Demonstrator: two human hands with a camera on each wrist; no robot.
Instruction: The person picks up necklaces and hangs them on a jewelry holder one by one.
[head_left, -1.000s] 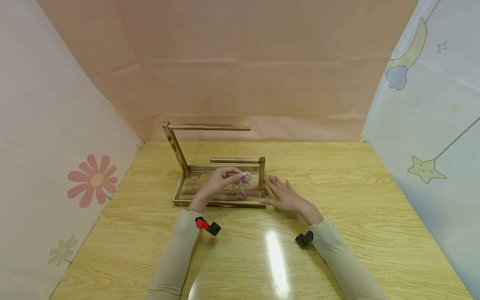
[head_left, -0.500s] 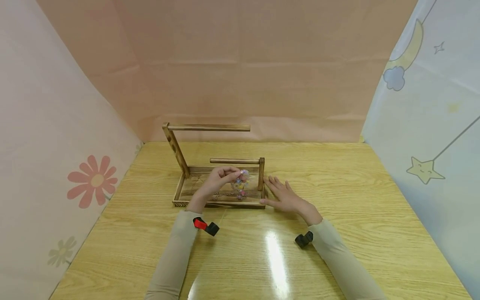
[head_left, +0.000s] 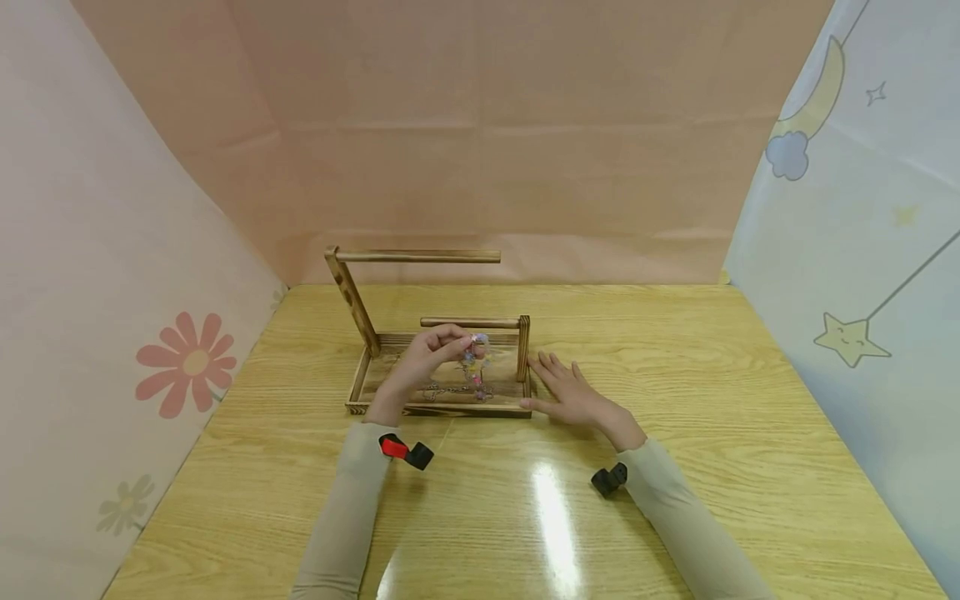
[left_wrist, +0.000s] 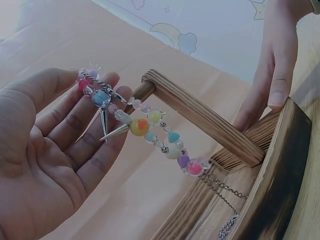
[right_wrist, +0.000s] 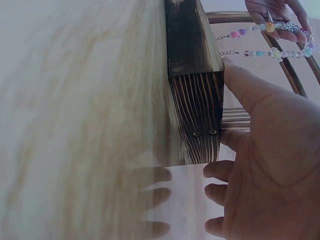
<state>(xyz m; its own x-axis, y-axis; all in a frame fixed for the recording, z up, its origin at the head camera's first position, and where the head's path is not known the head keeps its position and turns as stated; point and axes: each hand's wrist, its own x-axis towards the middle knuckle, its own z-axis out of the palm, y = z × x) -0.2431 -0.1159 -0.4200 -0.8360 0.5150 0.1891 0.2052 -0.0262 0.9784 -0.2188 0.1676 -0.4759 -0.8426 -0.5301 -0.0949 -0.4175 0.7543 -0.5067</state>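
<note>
My left hand (head_left: 418,362) pinches a beaded necklace (left_wrist: 139,127) between thumb and fingers, over the tray of a wooden jewelry stand (head_left: 450,410). Its pastel beads and silver spikes hang in a loop from the fingertips. In the left wrist view, the thin chain (left_wrist: 227,192) at its lower end trails down into the tray. The short upper bar (head_left: 468,322) of the stand is just beyond this hand. At the stand's right end, my right hand (head_left: 576,395) lies with fingers spread, its thumb and fingertips against the wooden side (right_wrist: 197,117).
A taller post carries a long bar (head_left: 420,256) at the stand's back left. The wood-grain table (head_left: 675,375) extends to both sides. Behind it hangs a plain peach backdrop (head_left: 480,167), with printed sheets left and right.
My left hand has shifted slightly left and up, drawing the beaded necklace with it so the strand hangs longer. My right hand stays in place at the stand.
</note>
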